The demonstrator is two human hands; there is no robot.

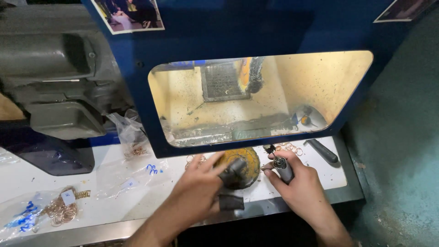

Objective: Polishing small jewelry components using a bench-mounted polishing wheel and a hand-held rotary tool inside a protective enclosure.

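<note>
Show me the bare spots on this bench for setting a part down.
Bare white bench lies between the ring bags and the left hand. The strip by the dark handle is partly free. Around the yellow wheel and right hand it's crowded.

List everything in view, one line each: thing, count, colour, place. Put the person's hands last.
polishing wheel: one, yellow-stained, bench centre
handpiece: one, grey, in right hand
blue hood: one, with lit window, above bench
black-handled tool: one, bench right
loose rings: several, gold, behind right hand
plastic bags: a few, clear, holding gold rings, bench left
grey machine: one, upper left
white bench: one, below hood
left hand: fingers in dark covers, on the wheel
right hand: gripping handpiece
</note>
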